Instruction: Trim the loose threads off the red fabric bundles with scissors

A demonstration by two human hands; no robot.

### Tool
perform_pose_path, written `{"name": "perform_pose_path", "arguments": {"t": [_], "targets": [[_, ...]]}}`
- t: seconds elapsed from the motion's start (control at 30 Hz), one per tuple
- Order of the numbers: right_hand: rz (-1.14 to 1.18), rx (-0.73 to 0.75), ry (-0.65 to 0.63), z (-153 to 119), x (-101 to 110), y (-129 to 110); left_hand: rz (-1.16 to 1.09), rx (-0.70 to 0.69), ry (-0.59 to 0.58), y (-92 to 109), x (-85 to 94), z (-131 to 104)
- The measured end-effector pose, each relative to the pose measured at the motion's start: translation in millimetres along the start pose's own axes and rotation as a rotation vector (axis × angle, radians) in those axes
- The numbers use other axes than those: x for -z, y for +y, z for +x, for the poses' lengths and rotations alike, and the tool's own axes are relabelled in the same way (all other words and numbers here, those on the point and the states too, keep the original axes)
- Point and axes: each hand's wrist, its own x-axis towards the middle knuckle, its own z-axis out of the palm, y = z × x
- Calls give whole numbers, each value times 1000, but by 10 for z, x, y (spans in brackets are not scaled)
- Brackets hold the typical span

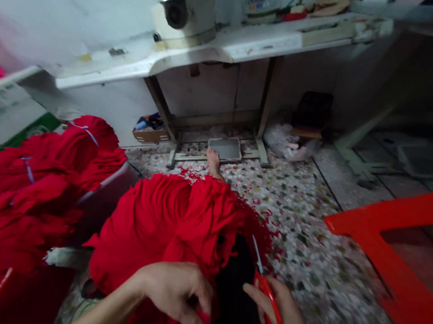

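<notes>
A large pile of red fabric pieces (150, 212) lies over my lap in the lower middle. My left hand (181, 294) rests at its near edge, fingers bent and pinched on a bit of the red fabric. My right hand (279, 305) is to the right, closed around the red handles of a pair of scissors (269, 303). The scissors' blades point up and away, over the black cloth (236, 281) on my lap. Part of the fabric between my left fingers is hidden by the hand.
Bundles of red fabric (41, 166) fill containers at left. Ahead stands a sewing machine (188, 8) on a white table (218, 54), with a pedal (225, 148) below near a bare foot (213, 161). An orange-red plastic stool (404, 254) is at right. Red scraps litter the floor.
</notes>
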Motion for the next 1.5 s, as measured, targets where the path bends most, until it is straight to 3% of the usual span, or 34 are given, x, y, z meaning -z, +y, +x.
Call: {"name": "perform_pose_path", "arguments": {"t": [0.1, 0.23, 0.33, 0.43, 0.53, 0.6, 0.67, 0.77, 0.97, 1.13, 1.23, 1.3, 1.4, 1.5], "targets": [[-44, -4, 61, 198, 26, 11, 195, 92, -48, -222, -167, -148], [-62, 97, 93, 407, 2, -106, 445, 226, 40, -365, -378, -288], [-23, 135, 114, 489, -75, -250, 430, 306, 129, -236, -413, -456], [23, 152, 133, 496, -152, -425, 356, 379, 222, 12, -337, -697], [54, 171, 118, 467, -193, -573, 81, 319, 181, 245, -186, -900], [71, 194, 89, 452, -209, -627, 14, 274, 276, 321, -61, -939], [97, 220, 51, 446, -230, -643, -50, 258, 475, 301, 64, -868], [137, 228, 3, 446, -278, -620, 33, 262, 762, 113, 234, -586], [194, 180, 12, 446, -329, -595, 216, 219, 996, -280, 508, 28], [223, 248, 22, 458, -292, -806, 325, 178, 1030, -158, 599, 201], [285, 317, 55, 483, -323, -1039, 520, 138, 1010, -17, 501, 222], [310, 337, 95, 499, -368, -1193, 592, 112, 918, 34, 385, 227], [309, 373, 144, 502, -410, -1347, 564, 56, 776, 40, 237, 210], [324, 398, 91, 472, -346, -1370, 405, -29, 805, 17, 232, 138]]}}
